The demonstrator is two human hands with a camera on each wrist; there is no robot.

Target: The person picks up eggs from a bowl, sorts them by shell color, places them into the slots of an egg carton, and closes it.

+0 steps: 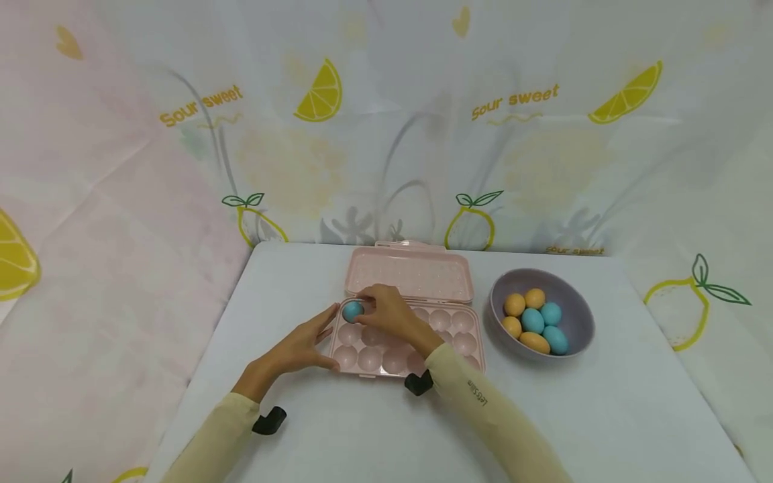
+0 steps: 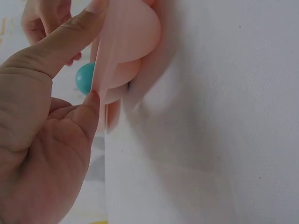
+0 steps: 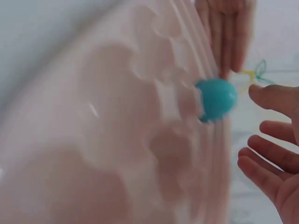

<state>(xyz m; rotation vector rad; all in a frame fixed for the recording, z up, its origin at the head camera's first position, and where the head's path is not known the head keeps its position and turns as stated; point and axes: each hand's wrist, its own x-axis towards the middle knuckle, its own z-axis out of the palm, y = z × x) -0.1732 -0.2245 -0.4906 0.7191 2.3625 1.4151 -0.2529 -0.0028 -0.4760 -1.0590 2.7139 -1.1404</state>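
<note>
A pink plastic egg box (image 1: pixel 464 320) lies opened flat, its lid (image 1: pixel 410 272) folded away at the far side. One blue egg (image 1: pixel 353 310) sits in the cup at the far left corner of the base. My left hand (image 1: pixel 302 345) rests along the base's left edge, thumb near the front corner and fingers extended; in the left wrist view its thumb and a finger touch the rim. Beside the blue egg hovers my right hand (image 1: pixel 389 312). In the right wrist view its spread fingers (image 3: pixel 264 175) stand apart from the egg and hold nothing.
To the right of the box stands a grey-purple bowl (image 1: pixel 578 305) holding several blue and orange eggs (image 1: pixel 534 342). Everything is on a white table (image 1: pixel 628 402), with a lemon-print cloth (image 1: pixel 417 134) hanging behind and at the sides.
</note>
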